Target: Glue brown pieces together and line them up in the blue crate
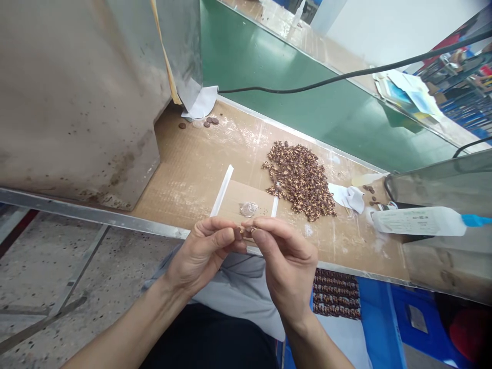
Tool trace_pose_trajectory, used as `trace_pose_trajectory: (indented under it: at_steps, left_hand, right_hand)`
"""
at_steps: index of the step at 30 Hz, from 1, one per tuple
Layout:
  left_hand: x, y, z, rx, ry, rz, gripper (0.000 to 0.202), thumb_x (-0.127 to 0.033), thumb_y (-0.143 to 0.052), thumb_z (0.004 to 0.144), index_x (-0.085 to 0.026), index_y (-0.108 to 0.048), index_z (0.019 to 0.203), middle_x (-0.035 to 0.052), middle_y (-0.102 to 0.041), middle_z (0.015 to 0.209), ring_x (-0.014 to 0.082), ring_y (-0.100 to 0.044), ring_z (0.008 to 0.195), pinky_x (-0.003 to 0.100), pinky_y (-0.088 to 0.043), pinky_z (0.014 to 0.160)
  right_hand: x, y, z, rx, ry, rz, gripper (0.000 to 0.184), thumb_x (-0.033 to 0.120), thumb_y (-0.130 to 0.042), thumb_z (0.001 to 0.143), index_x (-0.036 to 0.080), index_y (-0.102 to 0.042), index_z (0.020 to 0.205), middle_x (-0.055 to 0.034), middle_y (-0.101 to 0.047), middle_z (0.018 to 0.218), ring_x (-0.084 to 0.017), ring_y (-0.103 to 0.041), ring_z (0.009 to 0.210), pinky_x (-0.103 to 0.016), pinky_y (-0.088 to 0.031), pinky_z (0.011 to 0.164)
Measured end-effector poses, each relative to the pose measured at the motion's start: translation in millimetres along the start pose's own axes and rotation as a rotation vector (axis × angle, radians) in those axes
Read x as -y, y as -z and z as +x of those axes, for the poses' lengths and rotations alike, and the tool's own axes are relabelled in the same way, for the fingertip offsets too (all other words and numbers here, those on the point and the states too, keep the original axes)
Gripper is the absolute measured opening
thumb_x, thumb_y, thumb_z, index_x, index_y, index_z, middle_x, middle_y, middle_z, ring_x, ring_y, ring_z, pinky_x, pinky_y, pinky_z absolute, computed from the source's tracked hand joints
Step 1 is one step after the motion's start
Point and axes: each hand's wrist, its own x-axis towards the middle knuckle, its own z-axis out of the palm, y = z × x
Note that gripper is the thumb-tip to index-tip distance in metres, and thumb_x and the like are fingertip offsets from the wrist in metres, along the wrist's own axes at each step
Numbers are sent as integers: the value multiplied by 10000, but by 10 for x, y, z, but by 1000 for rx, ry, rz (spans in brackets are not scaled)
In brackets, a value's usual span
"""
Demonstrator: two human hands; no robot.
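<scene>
1. One small brown piece [238, 233] is pinched in the left hand [203, 251], above the near edge of the brown worktop [184, 174].
2. Its gold-toned side seems to face the right hand [288, 261]; its long axis is hidden.
3. The right hand clamps a gold-flecked bit [251, 230] just beside it.
4. Knobbly brown-and-gold pieces [302, 179] form a rough heap beyond.

One heap of brown pieces [302, 179], too many to count, at 3 o'clock; one large white bottle [418, 221] beyond it; one right hand [288, 259] at 5; one left hand [205, 251] at 7; four brown discs [215, 121] between 10 and 11
</scene>
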Motion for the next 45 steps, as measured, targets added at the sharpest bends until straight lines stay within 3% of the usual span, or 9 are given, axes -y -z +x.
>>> trace_pose_trajectory:
  at_steps: [10,23,32,45]
  left_hand:
    - [10,16,-32,3,-4,-6,146,-280,-1043,827,-235,-929,905,12,-881,830,107,-824,711,151,-670,752]
    - [-49,-87,-116,-61,10,14,186,-287,-1073,780,-239,-926,884,19,-895,844,129,-840,697,157,-683,717]
    - [-105,-137,-155,-102,66,59,170,-269,-1051,811,-198,-923,897,40,-905,887,134,-851,726,168,-696,757]
    - [-118,-219,-160,-193,72,126,208,-284,-1080,759,-202,-925,871,38,-895,844,143,-843,727,182,-700,770]
  right_hand:
    - [34,-9,2,9,23,-21,166,175,-812,1048,285,-878,1153,-52,-869,1106,-232,-851,1002,-367,-735,884]
    - [8,6,14,-2,303,-194,314,57,-800,1015,316,-872,1178,-17,-888,1115,-244,-870,1020,-410,-751,937]
    - [13,77,38,33,356,-231,364,34,-794,1008,331,-865,1206,-10,-886,1145,-254,-872,1033,-441,-761,943]
    - [-47,112,20,47,416,-209,421,-45,-770,988,263,-861,1261,-52,-876,1187,-241,-857,1093,-408,-734,1016]
